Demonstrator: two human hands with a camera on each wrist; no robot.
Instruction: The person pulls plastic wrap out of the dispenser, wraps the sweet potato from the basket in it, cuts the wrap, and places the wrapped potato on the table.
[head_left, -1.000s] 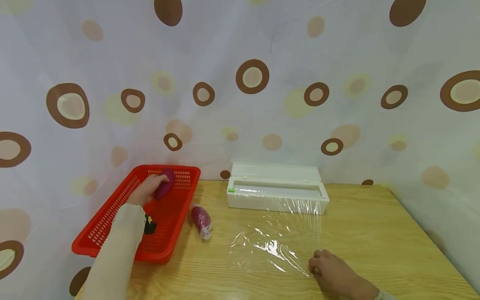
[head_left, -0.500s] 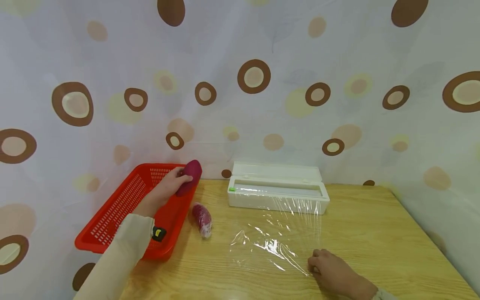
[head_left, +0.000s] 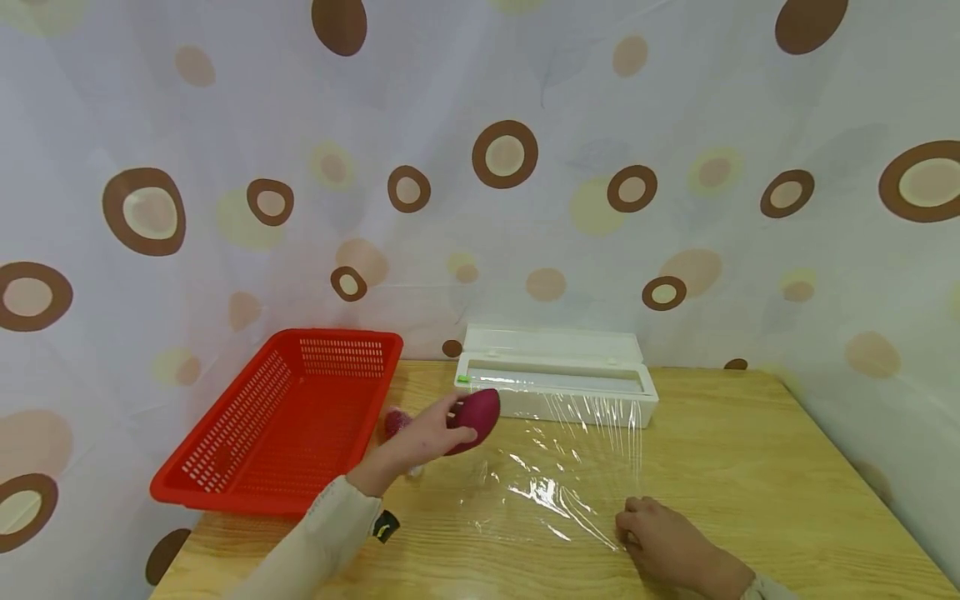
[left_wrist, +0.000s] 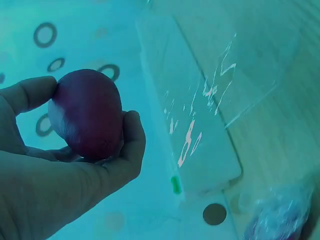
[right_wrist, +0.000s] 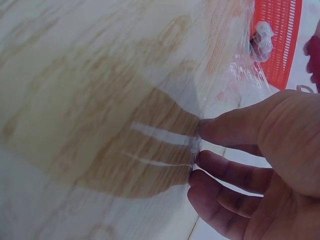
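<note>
"While the white box [head_left: 551,342] stands lid-up at the back of the counter [head_left: 780,475], what does the left hand [head_left: 423,435] hold?"

"One smooth purple piece [head_left: 480,417], gripped between thumb and fingers and held up in front of the box's left end."

"Condition of the right hand [head_left: 667,542]?"

"Pinching. Thumb and fingers hold the near edge of the clear film [head_left: 540,500], well in front of the box's right end. The film runs out from the box, creased and shiny."

"Remaining items?"

"Red basket [head_left: 307,442], left of the box. Wrapped purple piece [head_left: 395,422], between box and basket and nearer the person, partly hidden by the left hand. Spotted sheet [head_left: 442,92], hanging behind the box."
</note>
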